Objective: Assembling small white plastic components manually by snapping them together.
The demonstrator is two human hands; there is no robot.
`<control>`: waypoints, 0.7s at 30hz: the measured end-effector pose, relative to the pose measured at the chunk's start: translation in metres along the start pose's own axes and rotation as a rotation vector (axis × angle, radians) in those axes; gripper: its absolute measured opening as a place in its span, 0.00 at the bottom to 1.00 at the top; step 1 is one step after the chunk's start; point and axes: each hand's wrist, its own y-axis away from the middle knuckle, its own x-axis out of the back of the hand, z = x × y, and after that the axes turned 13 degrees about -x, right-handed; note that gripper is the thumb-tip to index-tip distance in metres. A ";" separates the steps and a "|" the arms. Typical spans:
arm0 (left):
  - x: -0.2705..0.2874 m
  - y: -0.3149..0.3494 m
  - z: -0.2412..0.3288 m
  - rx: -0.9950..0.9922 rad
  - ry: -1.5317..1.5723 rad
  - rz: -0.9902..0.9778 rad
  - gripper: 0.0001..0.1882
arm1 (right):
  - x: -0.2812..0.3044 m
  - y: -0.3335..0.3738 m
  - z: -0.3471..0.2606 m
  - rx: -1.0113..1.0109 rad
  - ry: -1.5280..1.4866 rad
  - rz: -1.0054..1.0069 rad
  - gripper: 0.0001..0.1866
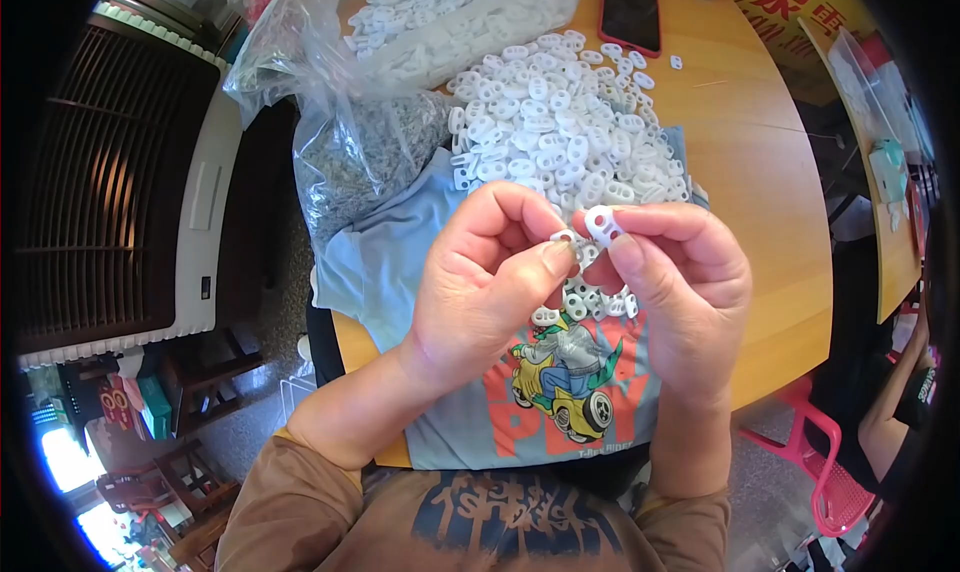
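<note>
White, smooth, two-holed oval piece (605, 226) between right fingers (683, 222), jumbled pile (560, 122) beyond

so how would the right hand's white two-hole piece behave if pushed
The white two-hole piece looks light, being fingertip-small; probably stiff, its visible outline unbent by pinching; its flattened, rounded shape would likely slide rather than roll.

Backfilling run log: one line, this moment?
left fingers: pinch white piece | right fingers: pinch second piece | beyond: white pile on grey cloth
</note>
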 end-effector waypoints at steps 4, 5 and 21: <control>0.002 -0.002 0.000 -0.012 0.011 -0.015 0.06 | -0.003 -0.001 0.003 0.046 0.043 0.011 0.08; 0.004 -0.003 -0.001 -0.010 0.013 -0.027 0.06 | -0.004 -0.002 0.004 0.086 0.100 0.020 0.08; -0.004 0.003 0.002 0.015 0.093 -0.015 0.07 | -0.006 -0.003 0.003 0.093 0.028 0.021 0.07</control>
